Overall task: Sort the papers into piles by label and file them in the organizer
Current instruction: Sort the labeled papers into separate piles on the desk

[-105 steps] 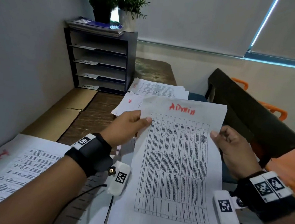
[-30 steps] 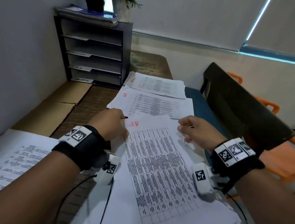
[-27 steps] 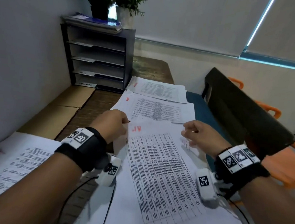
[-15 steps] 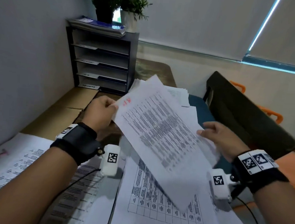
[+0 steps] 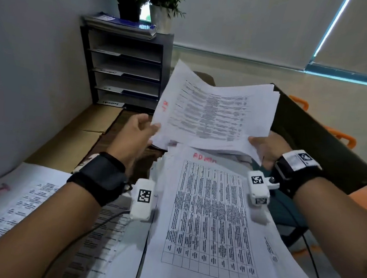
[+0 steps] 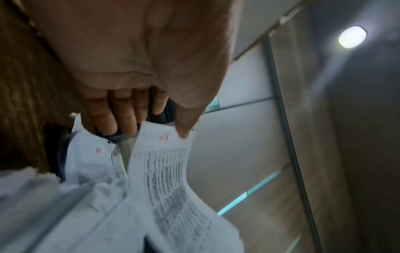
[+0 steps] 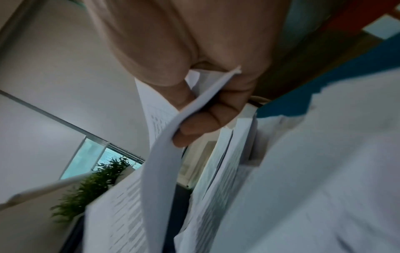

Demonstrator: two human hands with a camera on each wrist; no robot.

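Note:
I hold a printed sheet (image 5: 213,112) with a red label (image 5: 165,106) in the air over the far piles. My left hand (image 5: 151,128) pinches its labelled corner, thumb on top (image 6: 184,130). My right hand (image 5: 253,142) pinches the opposite near corner between thumb and fingers (image 7: 190,109). Under the sheet lies a pile with a similar red label (image 6: 98,150). Nearer to me a stack is topped by a table sheet marked ADMIN (image 5: 211,217). Another pile with a red label (image 5: 15,202) lies at the near left. The dark shelved organizer (image 5: 122,72) stands at the back left.
Two potted plants (image 5: 145,2) and some magazines (image 5: 121,25) sit on top of the organizer. Flat cardboard (image 5: 79,137) lies along the left wall. A dark chair back (image 5: 314,136) and orange chairs (image 5: 341,136) stand close on the right.
Both hands lifted the top sheet off the near stack and swung it away over the far piles, turned sideways. The ADMIN sheet beneath now shows.

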